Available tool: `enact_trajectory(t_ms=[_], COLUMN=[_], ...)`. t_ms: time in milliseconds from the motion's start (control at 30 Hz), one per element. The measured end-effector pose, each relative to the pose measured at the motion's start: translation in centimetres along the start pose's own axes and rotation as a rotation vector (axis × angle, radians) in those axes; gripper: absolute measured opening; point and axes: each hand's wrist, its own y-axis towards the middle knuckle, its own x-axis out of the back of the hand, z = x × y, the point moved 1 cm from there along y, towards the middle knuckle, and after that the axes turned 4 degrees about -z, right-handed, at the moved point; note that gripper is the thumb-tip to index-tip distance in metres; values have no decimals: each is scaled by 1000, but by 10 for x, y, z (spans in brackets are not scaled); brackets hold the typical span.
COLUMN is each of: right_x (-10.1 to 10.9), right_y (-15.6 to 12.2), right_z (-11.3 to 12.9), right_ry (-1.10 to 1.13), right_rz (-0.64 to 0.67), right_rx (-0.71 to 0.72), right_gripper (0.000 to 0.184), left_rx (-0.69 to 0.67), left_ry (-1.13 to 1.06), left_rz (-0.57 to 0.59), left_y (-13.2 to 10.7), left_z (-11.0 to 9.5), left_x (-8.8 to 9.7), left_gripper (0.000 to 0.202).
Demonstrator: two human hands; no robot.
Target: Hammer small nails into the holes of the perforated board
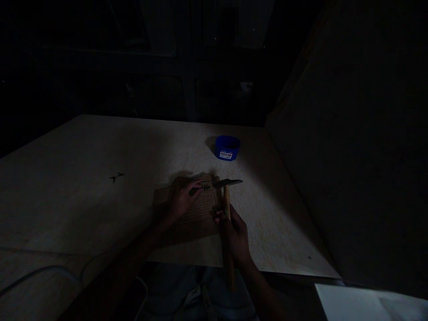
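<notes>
A brown board (200,214) with a grid of small dots lies flat near the front of the pale table (100,196). My left hand (183,198) rests on it, fingers pinched together on a small dark piece at the board's far edge. My right hand (234,234) is closed round the wooden handle of a hammer (227,196). The hammer's dark metal head lies across the board's far right corner, close to my left fingertips. The scene is very dim.
A blue tub (227,148) with a label stands further back on the table. A small dark object (116,177) lies at left. A large upright panel (351,178) rises on the right. A cable (50,269) runs along the front left. A white sheet (368,303) lies at the lower right.
</notes>
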Motion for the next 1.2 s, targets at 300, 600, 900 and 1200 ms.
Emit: enact_trajectory(t_ms=[300,600,900,1200], right_x=[1,1,3,13], right_y=[-1,-2,-2,-8], right_z=[3,4,11,78], right_ry=[-41,-78,-104,-511], right_rz=[4,1,10,173], right_rx=[38,26,33,229], right_gripper=[31,33,31,48], left_rx=[-4,23,61,68], left_ry=[66,-12,-91,-102], left_rz=[33,11,7,0], left_y=[-1,-3,-5,-6], left_z=[-2,-1,9,9], left_x=[0,-1,-5,-7], left_gripper=[18,20,33,34])
